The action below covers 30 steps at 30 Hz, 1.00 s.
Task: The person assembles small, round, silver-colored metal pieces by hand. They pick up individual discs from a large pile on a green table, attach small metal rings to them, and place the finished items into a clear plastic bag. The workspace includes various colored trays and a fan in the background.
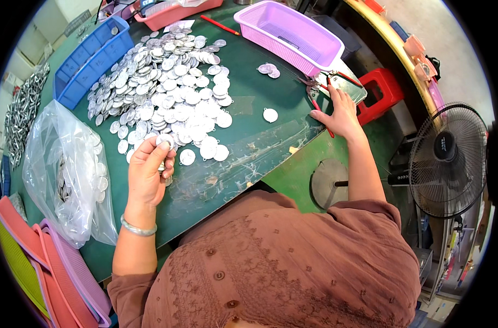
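Observation:
My left hand [145,170] is closed, thumb and fingers pinching a round silver metal disc [164,141]. More discs seem tucked under its curled fingers, partly hidden. Beyond it spreads a large heap of similar flat discs [167,93], some with a small loop at the rim. At the table's right corner my right hand [343,113] lies open, thumb and fingers apart. It is over red-handled pliers [313,97], whose handles show on both sides of the thumb; whether it touches them I cannot tell. A second red handle [350,79] lies just beyond.
A purple basket [336,46] stands at the back right, a blue bin [68,87] at the left. A clear plastic bag [52,158] holds discs. A metal parts pile [25,117] lies far left. Right of the table [205,191] are a red stool [388,90] and a fan [448,158].

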Each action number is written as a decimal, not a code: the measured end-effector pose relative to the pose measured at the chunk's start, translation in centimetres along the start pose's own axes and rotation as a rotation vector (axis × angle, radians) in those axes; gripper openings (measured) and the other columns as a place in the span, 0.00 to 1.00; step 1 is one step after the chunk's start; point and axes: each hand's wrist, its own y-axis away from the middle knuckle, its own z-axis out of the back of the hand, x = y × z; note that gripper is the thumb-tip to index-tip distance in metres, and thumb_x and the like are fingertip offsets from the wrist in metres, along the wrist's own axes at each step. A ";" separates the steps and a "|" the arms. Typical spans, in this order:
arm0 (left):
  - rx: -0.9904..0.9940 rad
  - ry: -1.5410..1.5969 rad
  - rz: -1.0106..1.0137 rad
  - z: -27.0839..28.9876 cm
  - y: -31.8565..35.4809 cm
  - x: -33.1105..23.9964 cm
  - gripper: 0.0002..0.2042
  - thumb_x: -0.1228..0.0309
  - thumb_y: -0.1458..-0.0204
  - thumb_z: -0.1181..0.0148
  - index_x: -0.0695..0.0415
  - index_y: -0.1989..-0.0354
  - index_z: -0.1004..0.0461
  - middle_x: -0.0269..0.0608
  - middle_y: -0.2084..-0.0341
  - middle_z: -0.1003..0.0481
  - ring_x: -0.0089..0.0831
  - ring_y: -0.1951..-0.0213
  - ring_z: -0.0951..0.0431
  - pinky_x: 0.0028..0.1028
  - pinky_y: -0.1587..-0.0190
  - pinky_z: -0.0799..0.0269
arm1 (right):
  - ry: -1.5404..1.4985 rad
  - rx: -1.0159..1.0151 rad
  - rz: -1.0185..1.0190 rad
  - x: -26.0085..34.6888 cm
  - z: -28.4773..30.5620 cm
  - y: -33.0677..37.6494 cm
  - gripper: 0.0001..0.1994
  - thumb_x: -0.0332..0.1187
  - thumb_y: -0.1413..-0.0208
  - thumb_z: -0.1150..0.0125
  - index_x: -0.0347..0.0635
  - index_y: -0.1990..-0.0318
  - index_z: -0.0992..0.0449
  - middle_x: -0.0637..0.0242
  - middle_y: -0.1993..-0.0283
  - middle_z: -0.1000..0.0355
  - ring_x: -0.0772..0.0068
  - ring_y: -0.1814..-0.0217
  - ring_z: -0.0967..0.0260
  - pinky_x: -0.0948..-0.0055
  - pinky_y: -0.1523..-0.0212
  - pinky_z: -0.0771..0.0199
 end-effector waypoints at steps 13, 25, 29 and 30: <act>0.045 -0.107 0.042 0.0 0.3 0.1 0.05 0.70 0.48 0.49 0.57 0.71 0.32 0.34 0.78 0.29 0.14 0.82 0.36 0.12 0.83 0.45 | -0.163 -0.024 0.223 1.7 2.8 1.8 0.20 0.28 0.48 0.54 0.37 0.46 0.42 0.49 0.63 0.35 0.51 0.60 0.37 0.62 0.57 0.37; 0.096 -0.071 0.004 0.1 0.8 -0.2 0.05 0.70 0.49 0.49 0.59 0.70 0.29 0.35 0.79 0.27 0.13 0.83 0.35 0.12 0.84 0.45 | -1.210 0.810 0.207 15.0 5.8 3.4 0.19 0.32 0.48 0.49 0.33 0.49 0.39 0.72 0.70 0.36 0.85 0.71 0.41 0.84 0.72 0.38; 0.084 -0.056 0.026 0.2 0.8 -0.2 0.05 0.71 0.49 0.49 0.59 0.69 0.29 0.34 0.80 0.28 0.13 0.83 0.36 0.11 0.84 0.45 | -1.199 0.860 0.245 16.6 5.7 3.1 0.18 0.32 0.47 0.49 0.33 0.50 0.38 0.74 0.72 0.37 0.86 0.74 0.44 0.82 0.73 0.40; 0.083 -0.053 0.028 0.1 0.9 -0.2 0.05 0.71 0.49 0.49 0.59 0.69 0.29 0.33 0.80 0.28 0.13 0.83 0.36 0.11 0.84 0.45 | -1.206 0.830 0.298 16.8 5.0 3.3 0.18 0.32 0.47 0.49 0.33 0.50 0.37 0.74 0.73 0.37 0.86 0.74 0.44 0.82 0.73 0.40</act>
